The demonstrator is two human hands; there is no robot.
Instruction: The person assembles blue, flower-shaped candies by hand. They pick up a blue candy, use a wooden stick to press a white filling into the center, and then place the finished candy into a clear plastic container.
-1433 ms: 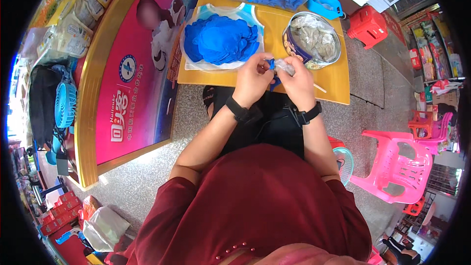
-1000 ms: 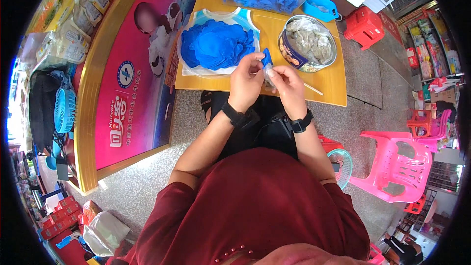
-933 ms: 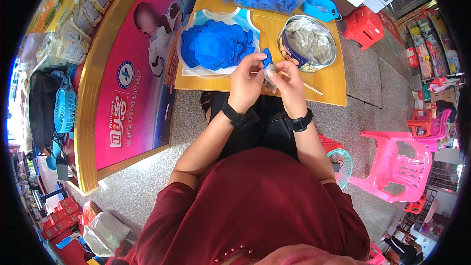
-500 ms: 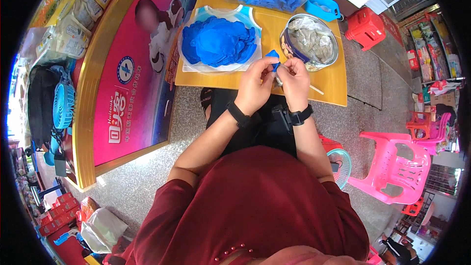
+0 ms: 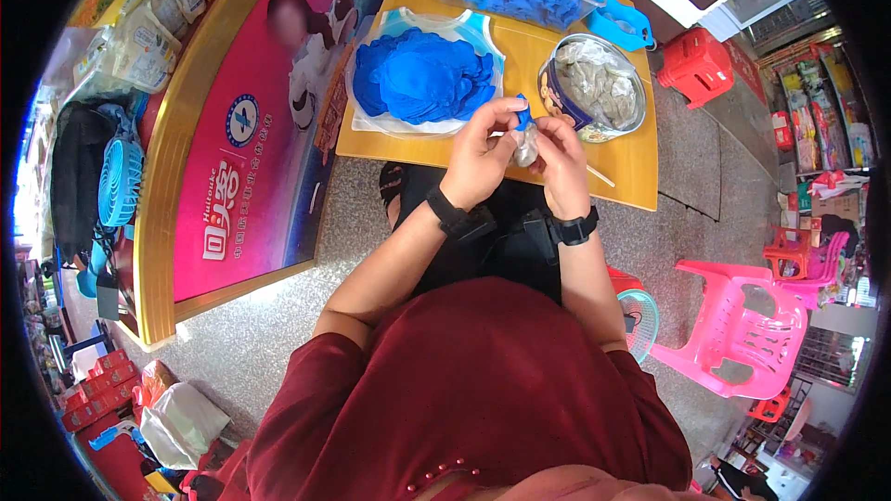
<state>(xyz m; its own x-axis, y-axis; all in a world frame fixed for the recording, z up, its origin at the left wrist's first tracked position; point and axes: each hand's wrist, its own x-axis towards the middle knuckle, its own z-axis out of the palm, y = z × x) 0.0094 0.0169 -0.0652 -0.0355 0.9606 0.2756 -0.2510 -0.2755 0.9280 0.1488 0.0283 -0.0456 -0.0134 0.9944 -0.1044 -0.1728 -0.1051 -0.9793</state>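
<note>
My left hand [image 5: 478,156] pinches a small, thin blue piece [image 5: 523,117] between thumb and fingertips, above the near edge of the yellow table [image 5: 371,146]. Against it, my right hand [image 5: 566,169] grips a crumpled greyish-white piece [image 5: 526,150], whose material I cannot make out. The two pieces meet between my fingertips. To the left lies a heap of similar blue pieces [image 5: 422,76] on a white cloth with light-blue trim [image 5: 478,30]. On the right, a round tin [image 5: 564,104] holds crumpled greyish pieces [image 5: 599,83].
A clear plastic box [image 5: 520,22] of blue pieces stands at the far side, beside a bright blue tray-like holder [image 5: 626,26]. Near the tin lies a thin pale stick [image 5: 601,177]. A pink counter panel [image 5: 232,148] borders the left; a pink chair [image 5: 733,325] stands right.
The greyish-white piece now shows plainly below the blue one between my fingers. My right hand has shifted slightly down. The whole view has tilted a little.
</note>
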